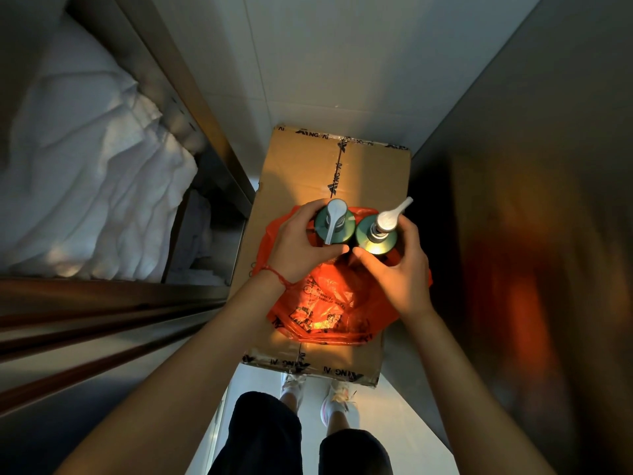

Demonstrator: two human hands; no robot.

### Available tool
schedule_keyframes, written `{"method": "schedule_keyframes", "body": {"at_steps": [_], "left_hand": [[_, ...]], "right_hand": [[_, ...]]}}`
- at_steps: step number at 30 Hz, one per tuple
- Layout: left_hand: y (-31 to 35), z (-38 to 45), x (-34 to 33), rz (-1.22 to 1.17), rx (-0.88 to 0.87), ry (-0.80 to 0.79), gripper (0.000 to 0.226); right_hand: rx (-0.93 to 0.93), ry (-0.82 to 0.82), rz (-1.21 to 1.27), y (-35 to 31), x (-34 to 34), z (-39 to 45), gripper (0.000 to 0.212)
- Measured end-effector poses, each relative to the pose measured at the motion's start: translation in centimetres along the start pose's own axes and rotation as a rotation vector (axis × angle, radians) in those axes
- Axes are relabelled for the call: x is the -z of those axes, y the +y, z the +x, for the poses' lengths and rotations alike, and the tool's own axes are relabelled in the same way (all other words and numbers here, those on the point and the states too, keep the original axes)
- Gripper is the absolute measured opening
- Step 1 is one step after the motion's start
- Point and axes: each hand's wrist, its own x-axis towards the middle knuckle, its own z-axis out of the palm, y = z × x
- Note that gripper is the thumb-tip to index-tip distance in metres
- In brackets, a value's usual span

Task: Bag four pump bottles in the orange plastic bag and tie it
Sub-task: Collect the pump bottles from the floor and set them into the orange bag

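Note:
Two green pump bottles with white pump heads stand side by side over the far end of the orange plastic bag (329, 303), which lies crumpled on a taped cardboard box (308, 166). My left hand (301, 248) wraps the left bottle (334, 222). My right hand (400, 269) wraps the right bottle (376, 234). Both bottles are upright, seen from above. I cannot tell whether their bases sit inside the bag or on top of it. No other pump bottles are in view.
The box fills a narrow gap between a metal shelf unit (191, 108) holding white linens (85, 166) on the left and a dark steel wall (531, 234) on the right. My legs and shoes (329, 402) stand just behind the box.

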Motion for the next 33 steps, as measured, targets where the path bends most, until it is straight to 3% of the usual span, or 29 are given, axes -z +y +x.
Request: {"method": "schedule_keyframes", "body": {"at_steps": [12,19,28,33], "left_hand": [[0.1,-0.7,0.6,0.013,-0.035,-0.004,0.072],[0.7,-3.2,1.3,0.037,0.014,0.047,0.068],[3.0,-8.3,2.5,0.344,-0.050,0.061,0.052],[2.6,-12.6,2.5,0.548,-0.063,0.029,0.053]], "right_hand": [[0.009,0.015,-0.007,-0.6,0.3,-0.6,0.066],[-0.080,0.064,0.003,-1.1,1.5,-2.6,0.068],[-0.048,0.094,-0.144,-2.8,3.2,-7.4,0.060],[-0.033,-0.020,-0.291,-3.3,4.0,-10.9,0.061]]}}
